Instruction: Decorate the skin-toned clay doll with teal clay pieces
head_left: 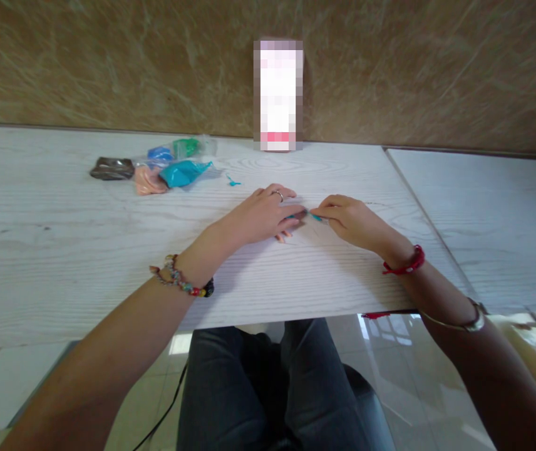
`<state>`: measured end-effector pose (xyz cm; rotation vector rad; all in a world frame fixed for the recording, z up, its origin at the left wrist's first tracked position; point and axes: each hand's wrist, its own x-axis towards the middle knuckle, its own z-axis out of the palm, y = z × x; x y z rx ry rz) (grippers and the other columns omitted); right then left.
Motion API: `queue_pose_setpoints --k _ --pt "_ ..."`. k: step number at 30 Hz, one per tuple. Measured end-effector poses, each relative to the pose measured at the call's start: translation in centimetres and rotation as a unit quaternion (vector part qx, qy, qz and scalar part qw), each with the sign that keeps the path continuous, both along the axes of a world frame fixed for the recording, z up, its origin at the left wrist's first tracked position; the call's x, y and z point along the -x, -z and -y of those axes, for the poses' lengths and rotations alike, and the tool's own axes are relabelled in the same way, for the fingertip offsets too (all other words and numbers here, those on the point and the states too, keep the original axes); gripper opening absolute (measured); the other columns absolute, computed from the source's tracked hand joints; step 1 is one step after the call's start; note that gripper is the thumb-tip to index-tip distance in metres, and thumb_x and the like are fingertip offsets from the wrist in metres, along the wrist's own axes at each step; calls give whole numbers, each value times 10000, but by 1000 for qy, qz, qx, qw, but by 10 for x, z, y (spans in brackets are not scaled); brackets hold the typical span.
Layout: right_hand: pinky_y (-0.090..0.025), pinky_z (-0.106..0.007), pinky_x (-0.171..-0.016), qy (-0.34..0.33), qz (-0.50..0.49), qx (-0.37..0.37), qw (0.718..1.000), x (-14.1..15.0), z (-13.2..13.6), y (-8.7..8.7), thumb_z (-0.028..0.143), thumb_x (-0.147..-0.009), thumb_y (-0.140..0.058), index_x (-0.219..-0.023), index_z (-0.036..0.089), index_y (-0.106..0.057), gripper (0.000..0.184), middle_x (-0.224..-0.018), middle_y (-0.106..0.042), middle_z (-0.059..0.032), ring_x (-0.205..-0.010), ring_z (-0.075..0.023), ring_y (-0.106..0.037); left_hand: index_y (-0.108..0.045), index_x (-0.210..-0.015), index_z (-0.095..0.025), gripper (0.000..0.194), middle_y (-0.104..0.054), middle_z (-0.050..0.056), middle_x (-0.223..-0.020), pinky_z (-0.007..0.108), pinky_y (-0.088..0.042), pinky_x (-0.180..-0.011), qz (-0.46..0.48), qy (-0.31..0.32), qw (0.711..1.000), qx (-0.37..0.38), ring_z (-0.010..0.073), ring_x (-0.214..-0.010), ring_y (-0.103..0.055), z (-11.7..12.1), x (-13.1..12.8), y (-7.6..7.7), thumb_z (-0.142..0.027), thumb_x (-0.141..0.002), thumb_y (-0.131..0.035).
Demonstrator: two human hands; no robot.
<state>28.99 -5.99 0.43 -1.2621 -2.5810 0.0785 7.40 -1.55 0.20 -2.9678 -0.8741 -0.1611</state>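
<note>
My left hand (268, 214) rests low over the white table, its thumb and index finger closed around a small bit of teal modelling clay that mostly hides behind them. Facing it, my right hand (353, 220) pinches a thin teal clay piece (315, 217) between thumb and fingertips. The two hands' fingertips almost meet. Small peach-coloured shapes (283, 237) show just below my left hand; whether they are clay or fingertips I cannot make out. A little scrap of teal clay (233, 182) lies beyond my left hand.
Clear bags of clay lie at the back left: brown (112, 168), peach (149, 181), teal (184, 173), blue (159, 155) and green (186, 147). A blurred-out phone-shaped screen (278, 94) leans on the marbled wall (108, 62). A seam crosses the white table (61, 250) at right.
</note>
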Motion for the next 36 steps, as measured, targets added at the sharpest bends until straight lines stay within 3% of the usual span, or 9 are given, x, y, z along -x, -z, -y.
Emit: queue_pose_setpoints --k 14,20,30,36 --pt "-463 -299 -774 -28 0 -1 1000 0 1 -2 34 -761 -391 -961 113 -695 372 -894 -677 -100 -820 -174 -602 -569 -1181 -266 376 -485 73 -1304 343 -346 -945 -19 -29 999 -6 223 -1199 -391 1 2 -5 -435 -922 -354" --pt "-440 -298 -745 -21 16 -10 1000 0 1 -1 52 -791 -393 -993 137 -687 367 -854 -664 -90 -799 -172 -583 -517 -1234 -306 401 -491 55 -1302 323 -348 -938 -11 -2 1000 7 208 -1194 -396 2 -1 -1 -477 -918 -339" --pt "-446 -313 -761 -9 21 17 1000 1 5 0 55 -797 -390 -974 138 -697 364 -973 -623 -110 -831 -175 -568 -546 -1209 -305 401 -487 48 -1307 330 -347 -949 -3 -5 1000 22 213 -1199 -395 3 -3 1 -480 -919 -330" --pt "-449 -287 -785 -25 -45 33 998 -5 5 -4 48 -762 -389 -1036 169 -674 414 -957 -640 -74 -862 -159 -578 -551 -1205 -319 414 -491 50 -1301 323 -361 -933 7 -8 1000 17 203 -1183 -399 1 -2 4 -482 -926 -293"
